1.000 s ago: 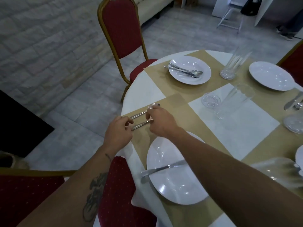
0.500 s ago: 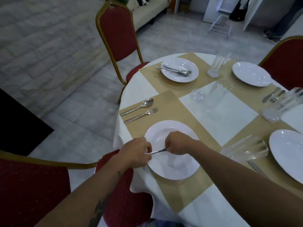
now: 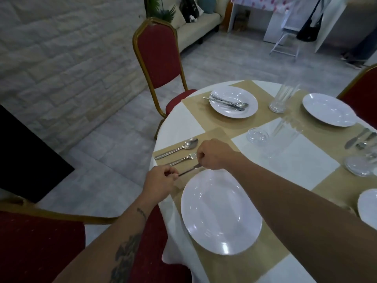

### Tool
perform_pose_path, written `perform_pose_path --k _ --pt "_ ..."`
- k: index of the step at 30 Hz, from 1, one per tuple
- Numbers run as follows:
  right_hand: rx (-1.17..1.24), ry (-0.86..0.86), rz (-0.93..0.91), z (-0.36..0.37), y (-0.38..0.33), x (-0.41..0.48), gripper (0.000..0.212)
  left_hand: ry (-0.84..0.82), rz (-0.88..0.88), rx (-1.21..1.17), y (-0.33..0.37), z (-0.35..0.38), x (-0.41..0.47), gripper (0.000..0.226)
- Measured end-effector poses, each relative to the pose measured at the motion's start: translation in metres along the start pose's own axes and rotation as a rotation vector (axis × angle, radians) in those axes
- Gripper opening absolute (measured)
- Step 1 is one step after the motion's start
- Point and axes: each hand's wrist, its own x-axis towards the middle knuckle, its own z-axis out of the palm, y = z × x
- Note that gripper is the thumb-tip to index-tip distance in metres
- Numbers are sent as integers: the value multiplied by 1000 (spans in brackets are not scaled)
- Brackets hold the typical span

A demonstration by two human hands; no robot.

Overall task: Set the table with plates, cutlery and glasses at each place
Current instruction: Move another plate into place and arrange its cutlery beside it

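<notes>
A white plate (image 3: 220, 213) lies on a tan placemat (image 3: 216, 135) at the near place of the round table. Left of it lie a spoon (image 3: 177, 148) and a fork (image 3: 183, 159), side by side. A knife (image 3: 188, 170) is held low between the fork and the plate's rim. My left hand (image 3: 160, 183) pinches its handle end and my right hand (image 3: 213, 154) grips its blade end. The far-left plate (image 3: 233, 102) carries several pieces of cutlery.
Clear glasses stand at the table's middle (image 3: 285, 137) and back (image 3: 282, 99), one small glass (image 3: 257, 135) beside them. More plates (image 3: 329, 109) and cutlery (image 3: 360, 137) lie to the right. Red chairs (image 3: 159, 56) ring the table.
Both hands lifted the knife off the near plate and carried it left, down beside the fork. The spoon and fork stay where they were laid a second ago.
</notes>
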Motion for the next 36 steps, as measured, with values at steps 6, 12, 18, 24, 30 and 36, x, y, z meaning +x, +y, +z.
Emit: perform_pose_path --k 6,12,18,24,30,36 --pt "-72 -88 53 28 11 38 24 24 -13 90 -14 25 21 18" --pt "-107 29 76 47 15 43 27 112 37 236 -21 41 24 16" --pt "-65 92 -55 65 -5 30 24 166 98 287 -26 43 30 19" --pt "-60 107 -117 75 -27 31 24 300 69 188 -42 34 26 19" --pt "-67 149 -97 81 -38 38 23 251 164 231 -63 17 20 15" --pt "-78 142 -94 79 -41 41 23 207 161 287 -62 24 26 15"
